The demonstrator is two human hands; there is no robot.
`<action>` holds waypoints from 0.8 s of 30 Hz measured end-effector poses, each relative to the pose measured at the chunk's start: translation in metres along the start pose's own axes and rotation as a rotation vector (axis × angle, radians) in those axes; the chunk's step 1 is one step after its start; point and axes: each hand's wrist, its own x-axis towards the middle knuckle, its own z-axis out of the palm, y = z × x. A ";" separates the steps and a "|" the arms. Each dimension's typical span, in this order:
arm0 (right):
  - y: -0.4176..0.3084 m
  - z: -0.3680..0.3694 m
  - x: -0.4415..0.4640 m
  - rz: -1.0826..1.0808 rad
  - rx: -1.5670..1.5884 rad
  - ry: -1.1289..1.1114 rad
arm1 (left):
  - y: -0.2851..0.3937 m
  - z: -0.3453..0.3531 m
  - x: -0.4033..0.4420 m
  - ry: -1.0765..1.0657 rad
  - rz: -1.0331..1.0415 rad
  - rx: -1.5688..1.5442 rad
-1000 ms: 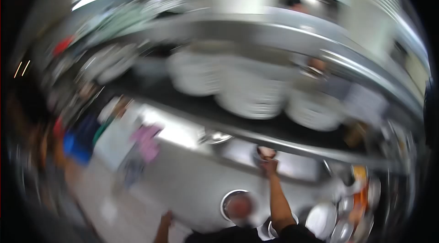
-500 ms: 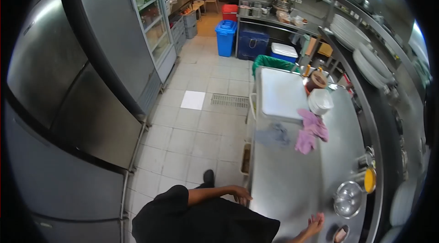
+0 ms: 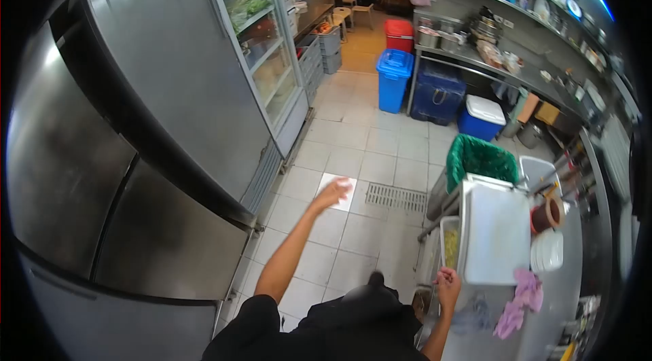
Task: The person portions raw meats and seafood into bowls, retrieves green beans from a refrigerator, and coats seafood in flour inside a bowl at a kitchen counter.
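Note:
My left hand (image 3: 334, 194) is stretched out over the tiled floor, in front of a white floor tile. It is slightly blurred, its fingers loosely bent and apart, and I see nothing in it. Close to the near corner of the white cutting board (image 3: 497, 235), my right hand (image 3: 447, 281) is raised with loosely curled fingers and no visible object. A narrow container of yellowish-green pieces (image 3: 451, 245) is just beyond it, beside the board. A grey cloth (image 3: 473, 313) and a pink cloth (image 3: 519, 303) lie on the steel counter (image 3: 536, 342) to its right.
Steel refrigerators (image 3: 170, 225) and a glass-door fridge (image 3: 255, 28) line the left. A green-lined bin (image 3: 481, 159) stands past the counter. Farther off are a blue bin (image 3: 394, 80), a red bin (image 3: 399, 35) and a cooler (image 3: 482, 118). A drain grate (image 3: 396, 198) crosses the floor.
My view has moved forward and turned left. My left hand has swung from the counter edge out over the floor. My right hand has moved forward to near the board's corner.

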 end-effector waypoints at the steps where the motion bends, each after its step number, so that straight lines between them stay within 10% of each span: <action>1: 0.000 0.016 0.027 -0.005 -0.003 -0.018 | 0.003 -0.035 0.035 0.096 0.093 -0.028; 7: 0.014 0.128 0.230 -0.054 -0.078 -0.193 | 0.110 -0.250 0.187 0.716 0.216 -0.003; 15: -0.147 0.347 0.432 -0.221 -0.164 -0.412 | 0.183 -0.501 0.330 1.251 0.233 0.215; 20: -0.189 0.440 0.481 -0.255 -0.241 -0.467 | 0.166 -0.586 0.431 1.404 -0.082 0.176; 24: -0.182 0.501 0.518 -0.181 -0.146 -0.505 | 0.144 -0.578 0.451 1.618 0.064 0.266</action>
